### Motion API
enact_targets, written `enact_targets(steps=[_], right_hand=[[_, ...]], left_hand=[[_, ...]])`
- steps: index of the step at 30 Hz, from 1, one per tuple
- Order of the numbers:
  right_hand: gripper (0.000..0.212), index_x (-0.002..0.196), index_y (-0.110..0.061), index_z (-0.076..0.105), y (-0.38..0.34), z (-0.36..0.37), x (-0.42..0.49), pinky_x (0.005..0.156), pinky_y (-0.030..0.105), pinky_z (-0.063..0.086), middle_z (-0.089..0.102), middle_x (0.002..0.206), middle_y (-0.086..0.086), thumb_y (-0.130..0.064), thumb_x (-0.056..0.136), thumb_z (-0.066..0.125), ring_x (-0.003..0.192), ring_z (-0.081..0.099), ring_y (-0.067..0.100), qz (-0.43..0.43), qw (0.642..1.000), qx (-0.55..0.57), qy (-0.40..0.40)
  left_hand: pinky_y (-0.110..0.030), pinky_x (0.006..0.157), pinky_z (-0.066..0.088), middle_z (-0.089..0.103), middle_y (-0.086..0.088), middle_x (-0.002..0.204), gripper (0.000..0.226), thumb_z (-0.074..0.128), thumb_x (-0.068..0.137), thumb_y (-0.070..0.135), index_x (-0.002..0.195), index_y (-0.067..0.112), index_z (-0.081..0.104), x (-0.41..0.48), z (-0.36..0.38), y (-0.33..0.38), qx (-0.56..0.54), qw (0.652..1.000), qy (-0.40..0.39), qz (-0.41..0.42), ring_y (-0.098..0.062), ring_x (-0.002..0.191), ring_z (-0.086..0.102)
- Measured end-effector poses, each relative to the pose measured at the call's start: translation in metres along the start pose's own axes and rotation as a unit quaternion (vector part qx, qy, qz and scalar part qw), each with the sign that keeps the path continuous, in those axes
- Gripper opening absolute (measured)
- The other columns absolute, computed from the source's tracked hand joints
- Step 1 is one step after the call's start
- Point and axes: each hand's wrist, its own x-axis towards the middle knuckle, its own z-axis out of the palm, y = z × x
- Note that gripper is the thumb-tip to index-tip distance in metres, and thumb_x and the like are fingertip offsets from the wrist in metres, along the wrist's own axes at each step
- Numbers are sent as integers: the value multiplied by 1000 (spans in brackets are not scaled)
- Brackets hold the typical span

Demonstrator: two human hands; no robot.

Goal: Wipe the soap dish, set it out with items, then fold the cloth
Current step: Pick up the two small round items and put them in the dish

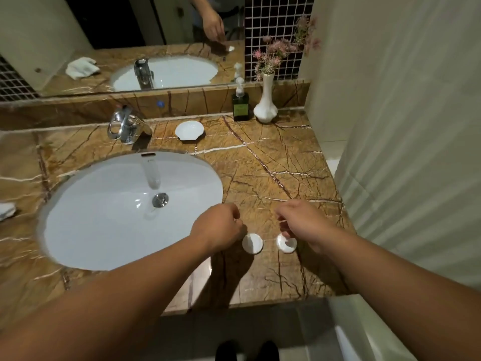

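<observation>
1. While both bare arms reach over the brown veined marble counter (273, 162), the left hand (218, 226) hangs curled just left of a small round white item (252, 243) lying on the stone near the front edge.
2. Its fingers are drawn in narrow; whether they pinch anything I cannot tell.
3. The right hand (302, 220) is curled above a second small round white item (286, 243), its fingertips touching or almost touching that item's top edge; a firm grasp cannot be made out.
4. The two round items lie side by side, slightly apart.
5. A white shell-shaped ceramic soap dish (189, 130) sits empty at the back of the counter, just right of the chrome tap (125, 125) and well apart from both hands.
6. A white oval basin (104, 217) is sunk into the counter left of the hands.
7. A crumpled white cloth (6, 211) lies at the far left edge, partly out of view.
8. A dark green pump bottle (240, 105) and a white vase of pink flowers (266, 102) stand by the back ledge.
</observation>
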Motion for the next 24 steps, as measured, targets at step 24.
enact_targets(steps=[24], right_hand=[[16,92,-16,68,53,-11,-10,75,42,55,64,90,8,-23,89,53,79,60,24,-8,999,-7,52]], left_hand=[[-33,67,51,50,-5,114,40,60,87,31,124,19,51,-11,69,6,113,987,5,115,-22,90,56]])
